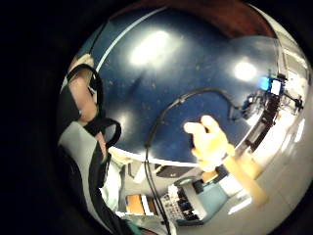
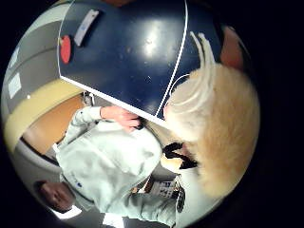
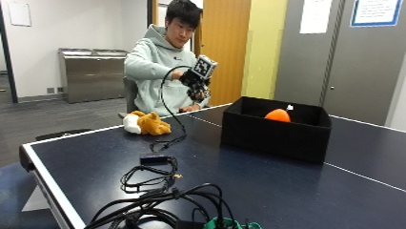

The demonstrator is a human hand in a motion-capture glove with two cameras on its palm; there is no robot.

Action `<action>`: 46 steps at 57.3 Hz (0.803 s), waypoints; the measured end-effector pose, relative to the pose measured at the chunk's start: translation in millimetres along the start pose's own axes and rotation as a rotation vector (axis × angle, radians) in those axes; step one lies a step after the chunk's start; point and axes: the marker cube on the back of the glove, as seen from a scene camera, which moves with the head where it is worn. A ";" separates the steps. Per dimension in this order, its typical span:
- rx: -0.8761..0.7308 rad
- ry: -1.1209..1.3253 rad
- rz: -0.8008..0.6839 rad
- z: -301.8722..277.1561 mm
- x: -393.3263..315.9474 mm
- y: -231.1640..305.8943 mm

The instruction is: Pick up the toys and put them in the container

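Outside view: a person in a pale hoodie is sitting at the far left edge of the dark blue table, holding the gloved right hand raised in the air at upper centre of the frame, above the table edge and left of the container. Can't tell from here whether the fingers are spread or curled, or whether they're gripping anything — the hand is small and partly hidden. The thumb-side palm view is showing a pale furry plush toy filling the right half of the frame, so it's sitting close against the palm, but the actual grip isn't visible. The black container is sitting right of centre on the table, open at the top, with an orange toy showing inside it near the back wall. A tan-and-white plush toy is lying on the table left of centre, near the edge by the person, well apart from the container. The bare left hand is resting at the table edge in front of the person's body. The little-finger-side view is mostly showing blue tabletop and a cable running across it. Black cables are piling up at the bottom centre of the outside view.
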 end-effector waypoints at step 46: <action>0.737 -0.169 0.963 -244.5 183.7 -187.1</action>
